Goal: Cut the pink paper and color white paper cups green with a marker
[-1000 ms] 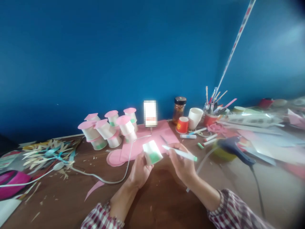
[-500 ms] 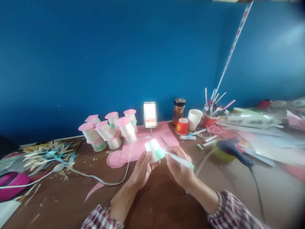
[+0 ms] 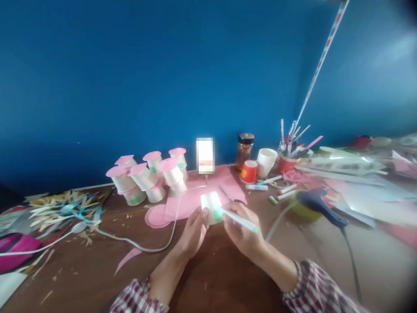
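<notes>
A small white paper cup (image 3: pixel 208 202) with a green patch on its side is tilted in my left hand (image 3: pixel 194 230), whose fingers are closed round its lower left. My right hand (image 3: pixel 243 228) grips a white marker (image 3: pixel 243 221) with a green end, its tip at the green patch. Behind the cup lies pink paper (image 3: pixel 224 180), with scissors (image 3: pixel 230 195) on it, partly hidden by my right hand. Left of that stand several stacked white paper cups (image 3: pixel 156 191) with pink paper tops, some with green patches.
A glue gun (image 3: pixel 321 204) rests to the right, its cord trailing forward. Behind are a dark-lidded jar (image 3: pixel 245 152), a red cup (image 3: pixel 249 171), a white cup (image 3: pixel 267 161) and a brush holder (image 3: pixel 287 164). A white cable (image 3: pixel 140 248) curves across the left, past a pale strip bundle (image 3: pixel 65 213).
The paper cup has turned more upright in my left hand. My right hand and the marker have shifted slightly left, with the tip still at the green patch.
</notes>
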